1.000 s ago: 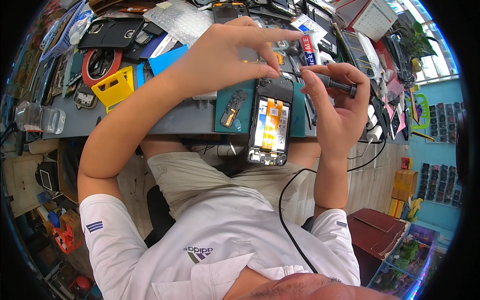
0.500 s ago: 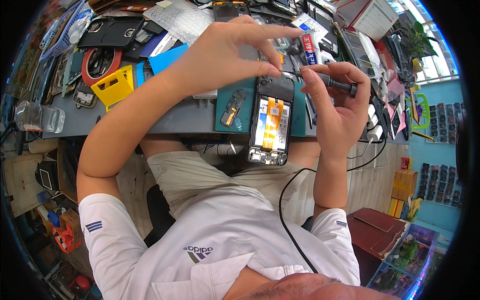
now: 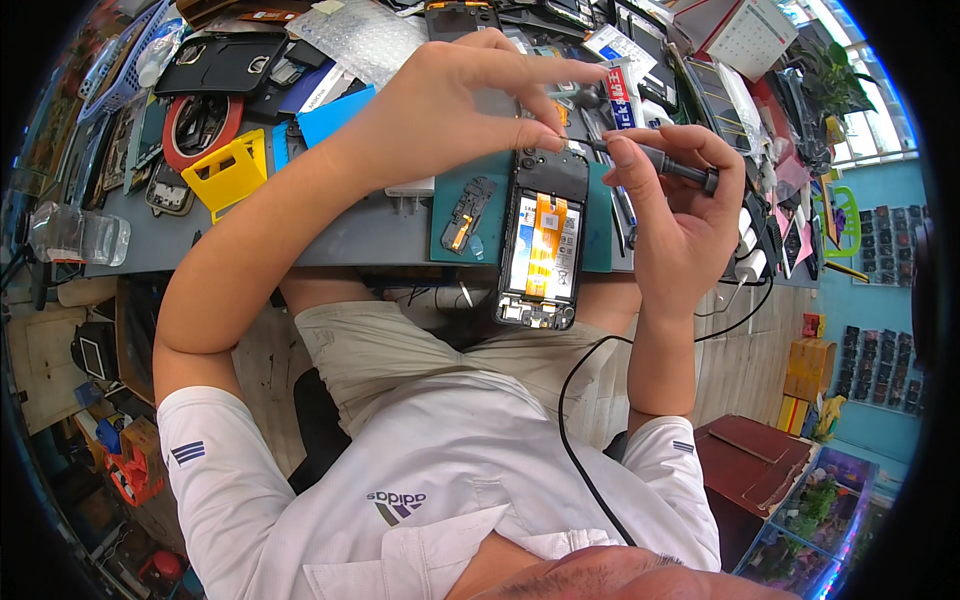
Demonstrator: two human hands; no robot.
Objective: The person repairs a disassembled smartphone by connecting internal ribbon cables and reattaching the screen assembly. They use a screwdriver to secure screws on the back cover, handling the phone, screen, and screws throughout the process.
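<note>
An opened smartphone [image 3: 572, 182] lies on a green mat [image 3: 597, 232], its near end jutting past the desk edge. Its battery and an orange flex cable show. My right hand [image 3: 688, 215] grips a dark-handled screwdriver [image 3: 662, 163], held nearly level and pointing left above the phone's far end. Around its tip, my left hand [image 3: 465, 110] makes a pinch of thumb and finger, index finger stretched out. Whatever sits in that pinch is too small to tell. Left of the phone rests a loose dark phone inner cover [image 3: 466, 218].
A yellow stand [image 3: 228, 175], red tape roll [image 3: 183, 150] and black phone case [image 3: 222, 65] crowd the left. Bubble wrap [image 3: 355, 38] lies at the back. A red-and-blue tube [image 3: 620, 100] stands beyond the screwdriver. At right is a white plug [image 3: 748, 262]; a black cable [image 3: 570, 440] crosses my lap.
My right hand and the screwdriver have shifted very slightly to the right. My left hand stays almost still, its pinch at the tip, and the phone keeps its place.
</note>
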